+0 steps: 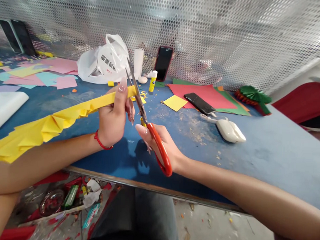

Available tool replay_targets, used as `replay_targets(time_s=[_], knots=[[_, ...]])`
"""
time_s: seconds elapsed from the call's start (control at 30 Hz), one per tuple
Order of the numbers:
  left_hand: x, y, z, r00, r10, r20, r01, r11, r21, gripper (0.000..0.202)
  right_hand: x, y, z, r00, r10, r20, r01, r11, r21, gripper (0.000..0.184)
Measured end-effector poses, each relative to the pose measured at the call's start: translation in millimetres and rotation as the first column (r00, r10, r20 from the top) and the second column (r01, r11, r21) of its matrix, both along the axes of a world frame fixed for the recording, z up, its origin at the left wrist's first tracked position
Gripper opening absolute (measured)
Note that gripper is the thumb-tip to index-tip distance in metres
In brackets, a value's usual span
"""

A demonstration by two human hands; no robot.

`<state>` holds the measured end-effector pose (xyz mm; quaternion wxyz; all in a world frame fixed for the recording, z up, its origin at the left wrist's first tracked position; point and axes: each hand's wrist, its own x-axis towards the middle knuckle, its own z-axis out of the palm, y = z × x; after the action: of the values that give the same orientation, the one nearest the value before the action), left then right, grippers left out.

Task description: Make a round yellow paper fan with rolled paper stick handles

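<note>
A perforated mesh panel (199, 34) runs along the back of the blue counter (268, 158). Across the left side of the view stretches the yellow strip (57, 121), held above the counter; it is folded into ruffled pleats toward its left end and lies flat and narrow toward its right. Pastel sheets (65, 65) overlap at the back left, next to a white bag (108, 62). At the right, a red sheet (198, 89) lies over green ones.

The left hand (111, 118) is clamped on the strip near its narrow end, thumb on the near face. The right hand (166, 140) is closed around the red handles of the scissors (154, 136), whose slightly parted blades point up and away, right at the strip's narrow end.

One phone (163, 64) stands propped near the mesh; another phone (200, 103) lies face up, partly on the red sheet. Smaller are the white case (230, 129) just in front of it, a yellow square (175, 102) touching the red sheet, and an upright glue stick (152, 81), with tiny yellow scraps around its base.
</note>
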<state>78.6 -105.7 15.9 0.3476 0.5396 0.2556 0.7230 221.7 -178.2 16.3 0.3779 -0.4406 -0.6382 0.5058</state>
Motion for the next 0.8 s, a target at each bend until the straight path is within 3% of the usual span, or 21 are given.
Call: replay_targets(time_s=[0.37, 0.47, 0.57, 0.7, 0.8], knots=[[2.9, -1.2, 2.3, 0.997, -0.01, 0.078, 0.008, 1.0, 0.022, 0.065, 3.8, 3.6, -6.7, 0.999, 0.031, 0.023, -0.032, 0.997, 0.07, 0.071], [2.8, 2.2, 1.2, 0.999, 0.004, 0.038, -0.005, 1.0, 0.026, 0.067, 4.3, 5.4, -9.4, 1.0, 0.019, -0.006, -0.019, 0.999, 0.029, 0.072], [2.8, 2.0, 2.5, 1.0, -0.007, 0.003, 0.007, 1.0, 0.016, 0.068, 6.4, 10.2, -5.8, 0.998, -0.062, -0.012, 0.063, 0.997, 0.043, 0.072], [3.2, -0.8, 5.8, 0.997, -0.025, 0.068, 0.028, 0.999, -0.044, 0.073, 20.8, 29.1, 6.4, 0.97, -0.24, 0.028, 0.231, 0.957, 0.177, 0.076], [-0.3, 0.1, 6.1, 0.996, -0.035, 0.081, 0.043, 0.994, -0.097, 0.053, 44.5, 52.9, 11.9, 0.93, -0.358, 0.082, 0.319, 0.899, 0.299, 0.073]])
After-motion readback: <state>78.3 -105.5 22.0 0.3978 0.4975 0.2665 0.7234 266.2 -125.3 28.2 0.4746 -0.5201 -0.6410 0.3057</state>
